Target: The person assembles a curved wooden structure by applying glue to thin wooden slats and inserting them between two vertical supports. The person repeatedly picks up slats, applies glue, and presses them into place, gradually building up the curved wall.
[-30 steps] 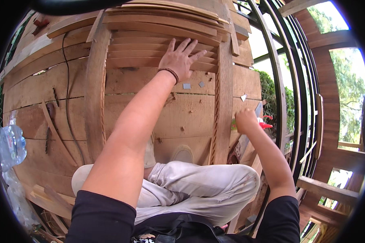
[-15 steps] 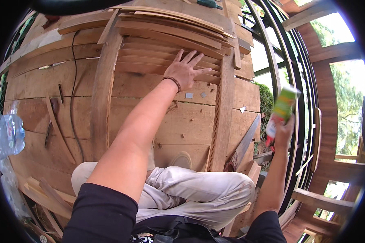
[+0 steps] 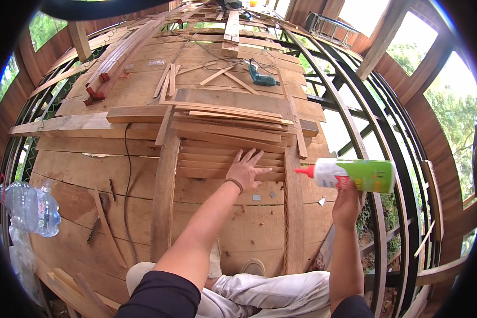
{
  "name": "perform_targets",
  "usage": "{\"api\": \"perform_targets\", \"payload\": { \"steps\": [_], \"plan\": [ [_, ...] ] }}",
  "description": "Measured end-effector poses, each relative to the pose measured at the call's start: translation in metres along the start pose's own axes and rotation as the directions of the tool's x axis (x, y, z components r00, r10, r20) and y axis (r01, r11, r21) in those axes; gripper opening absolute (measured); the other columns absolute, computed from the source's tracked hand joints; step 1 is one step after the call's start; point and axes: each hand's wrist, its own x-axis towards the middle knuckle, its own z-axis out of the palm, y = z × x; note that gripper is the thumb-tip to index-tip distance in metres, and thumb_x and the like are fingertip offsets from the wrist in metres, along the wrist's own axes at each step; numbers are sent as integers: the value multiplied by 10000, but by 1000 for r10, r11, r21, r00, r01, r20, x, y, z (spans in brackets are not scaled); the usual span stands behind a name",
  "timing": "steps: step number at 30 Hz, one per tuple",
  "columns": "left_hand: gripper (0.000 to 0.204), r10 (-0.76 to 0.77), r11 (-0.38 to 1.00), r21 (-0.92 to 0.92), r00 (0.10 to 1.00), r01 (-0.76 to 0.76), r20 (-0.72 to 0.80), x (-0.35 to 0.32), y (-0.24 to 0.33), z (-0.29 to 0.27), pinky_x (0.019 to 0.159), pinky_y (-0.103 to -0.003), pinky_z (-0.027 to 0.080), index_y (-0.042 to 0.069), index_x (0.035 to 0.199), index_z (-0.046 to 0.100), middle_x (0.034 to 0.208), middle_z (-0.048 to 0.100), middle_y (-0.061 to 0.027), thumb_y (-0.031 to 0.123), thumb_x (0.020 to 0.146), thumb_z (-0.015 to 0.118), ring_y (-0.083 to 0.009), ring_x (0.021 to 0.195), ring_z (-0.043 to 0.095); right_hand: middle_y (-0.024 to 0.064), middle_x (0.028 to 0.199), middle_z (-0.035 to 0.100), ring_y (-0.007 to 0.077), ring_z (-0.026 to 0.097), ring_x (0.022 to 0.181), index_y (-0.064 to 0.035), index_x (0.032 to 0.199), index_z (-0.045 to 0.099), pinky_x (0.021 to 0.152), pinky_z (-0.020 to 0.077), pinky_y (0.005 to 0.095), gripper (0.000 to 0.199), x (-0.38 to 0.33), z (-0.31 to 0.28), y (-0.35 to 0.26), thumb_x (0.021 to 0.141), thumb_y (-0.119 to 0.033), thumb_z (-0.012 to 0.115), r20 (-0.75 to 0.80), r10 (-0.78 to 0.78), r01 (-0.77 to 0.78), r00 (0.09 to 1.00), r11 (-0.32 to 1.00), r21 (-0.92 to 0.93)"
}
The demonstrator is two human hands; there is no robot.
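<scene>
My left hand lies with spread fingers on the wooden slats, which span the gap between two long grooved side boards, the left board and the right board. Loose strips are stacked over the far slats. Held up at the right, a green and white glue bottle with a red nozzle is in my right hand. It lies almost level, its nozzle pointing left above the right board.
A teal power drill rests farther off among wood scraps. A handsaw lies right of the frame, beside open metal beams. At the left are a large plastic bottle and a dark cable.
The glue bottle has swung from nozzle-down and upright to nearly level, its nozzle now toward the left. My left hand stays on the slats. The view has tilted up, showing more floor ahead.
</scene>
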Motion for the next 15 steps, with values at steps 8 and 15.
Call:
{"api": "perform_targets", "payload": {
  "steps": [8, 15],
  "plan": [
    [527, -11, 999, -41, 999, 13, 40, 3, -1, 11, 1284, -537, 103, 495, 1414, 580, 1708, 229, -46, 438, 907, 710, -255, 1579, 174, 86, 1113, 711, 191, 674, 1015, 11, 1199, 667, 940, 548, 356, 392, 5, 23, 4, 834, -32, 802, 108, 132, -84, 985, 928, -362],
    [494, -11, 997, -73, 999, 8, -45, -2, -5, 11, 1282, -544, 128, 474, 1367, 634, 1687, 279, -48, 390, 891, 737, -253, 1567, 208, 106, 1171, 720, 199, 689, 1095, 2, 1223, 658, 969, 578, 394, 445, 5, 37, 32, 818, 0, 842, 243, 172, -37, 955, 879, -476]
  ]
}}
